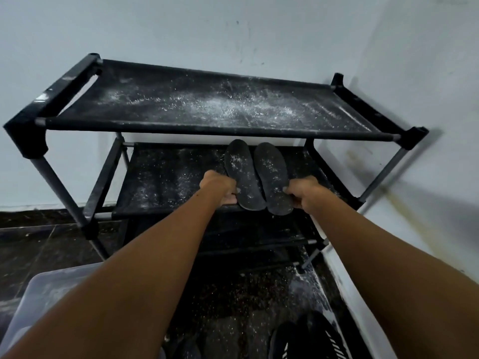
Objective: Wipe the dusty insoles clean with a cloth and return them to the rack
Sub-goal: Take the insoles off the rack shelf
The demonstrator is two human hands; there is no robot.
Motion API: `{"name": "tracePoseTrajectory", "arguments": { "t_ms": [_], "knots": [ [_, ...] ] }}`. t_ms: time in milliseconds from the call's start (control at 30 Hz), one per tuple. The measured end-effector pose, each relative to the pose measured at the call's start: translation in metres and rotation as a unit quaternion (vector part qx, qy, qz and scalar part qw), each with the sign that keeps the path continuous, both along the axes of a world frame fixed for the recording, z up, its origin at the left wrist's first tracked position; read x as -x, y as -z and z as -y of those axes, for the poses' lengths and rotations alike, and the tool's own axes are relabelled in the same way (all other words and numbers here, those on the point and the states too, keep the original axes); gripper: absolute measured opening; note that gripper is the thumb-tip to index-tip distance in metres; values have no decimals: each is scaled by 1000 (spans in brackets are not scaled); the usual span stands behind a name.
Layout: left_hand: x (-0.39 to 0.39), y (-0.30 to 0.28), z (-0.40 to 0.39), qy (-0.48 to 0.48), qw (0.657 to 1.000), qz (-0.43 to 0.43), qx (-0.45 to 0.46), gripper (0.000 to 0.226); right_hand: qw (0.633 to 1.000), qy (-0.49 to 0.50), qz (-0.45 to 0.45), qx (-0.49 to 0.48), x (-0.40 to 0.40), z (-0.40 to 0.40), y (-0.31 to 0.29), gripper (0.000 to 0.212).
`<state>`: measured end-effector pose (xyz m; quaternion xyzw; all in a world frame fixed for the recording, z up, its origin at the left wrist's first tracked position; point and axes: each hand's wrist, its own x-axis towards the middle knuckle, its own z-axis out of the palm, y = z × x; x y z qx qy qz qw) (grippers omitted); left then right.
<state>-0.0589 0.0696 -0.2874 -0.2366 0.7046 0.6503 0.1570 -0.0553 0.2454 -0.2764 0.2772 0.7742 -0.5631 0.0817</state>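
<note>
Two black insoles speckled with white dust lie side by side on the middle shelf of a black rack (171, 186). My left hand (219, 186) pinches the heel edge of the left insole (242, 174). My right hand (304, 193) pinches the heel edge of the right insole (273, 177). Both heels overhang the shelf's front edge. No cloth is in view.
The rack's top shelf (207, 102) is covered in white dust and overhangs the insoles' toes. A clear plastic bin (49, 288) stands at lower left. Black shoes (311, 340) sit on the dark dusty floor below. White walls close in behind and on the right.
</note>
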Motion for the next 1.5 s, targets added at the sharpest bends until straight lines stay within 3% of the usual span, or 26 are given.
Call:
{"name": "tracePoseTrajectory", "arguments": {
  "t_ms": [100, 233, 433, 767, 1100, 1500],
  "knots": [
    [-14, -9, 1, 8, 999, 9, -35, 12, 998, 5, 22, 54, -16, -3, -5, 26],
    [-45, -22, 7, 8, 999, 0, -38, 12, 991, 16, 58, 122, -49, -11, -6, 31],
    [-106, -26, 8, -26, 998, -2, -57, 18, 984, 2, 63, 168, -106, -8, -11, 30],
    [-195, 16, 30, 20, 997, 50, -50, 17, 974, -67, 140, 163, -200, -14, 23, 19],
    [-245, 152, 28, -7, 986, 164, -26, 20, 950, -78, 288, 89, -223, -18, 156, 21],
    [-287, 308, 10, -36, 949, 311, 26, 16, 904, -59, 422, 38, -264, -22, 296, 33]
  ]
}}
